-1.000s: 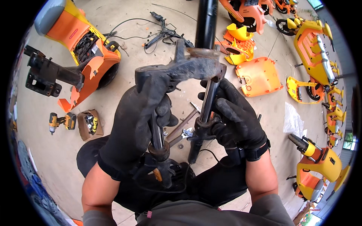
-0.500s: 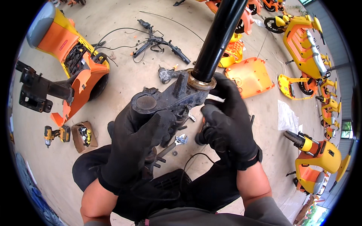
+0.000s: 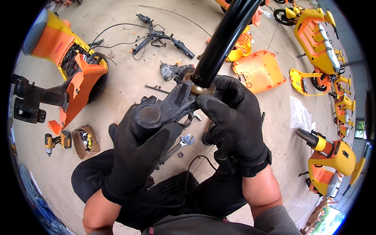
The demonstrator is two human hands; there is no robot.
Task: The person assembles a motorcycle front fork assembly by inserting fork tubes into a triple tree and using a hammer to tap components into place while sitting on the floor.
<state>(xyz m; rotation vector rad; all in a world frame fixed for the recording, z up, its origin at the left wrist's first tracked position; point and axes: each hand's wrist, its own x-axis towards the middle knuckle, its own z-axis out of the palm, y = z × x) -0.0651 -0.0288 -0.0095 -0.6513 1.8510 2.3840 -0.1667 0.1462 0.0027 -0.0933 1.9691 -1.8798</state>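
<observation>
My left hand (image 3: 143, 152), in a black glove, grips the dark fork crown (image 3: 166, 107) at its round left end. A long black steering tube (image 3: 221, 39) rises from the crown, slanting toward the upper right, with a dirty metal ring (image 3: 203, 89) at its base. My right hand (image 3: 231, 117), also gloved, has its fingers curled against the crown's right end beside that ring, thumb just below it. The fork legs are mostly hidden under the crown and hands. An adjustable wrench (image 3: 183, 140) and a small washer (image 3: 180, 154) lie on the floor below.
Around me are a partly stripped orange-yellow scooter (image 3: 51, 47), a handlebar assembly with cables (image 3: 164, 39), a drill (image 3: 58, 141), a parts box (image 3: 80, 145), another power tool (image 3: 166, 71), orange panels (image 3: 258, 68), a plastic bag (image 3: 299, 111) and several scooters (image 3: 317, 47).
The fork has tipped, so the crown's top now faces me and the legs are mostly hidden. My right hand has shifted from a fork leg up to the crown beside the ring.
</observation>
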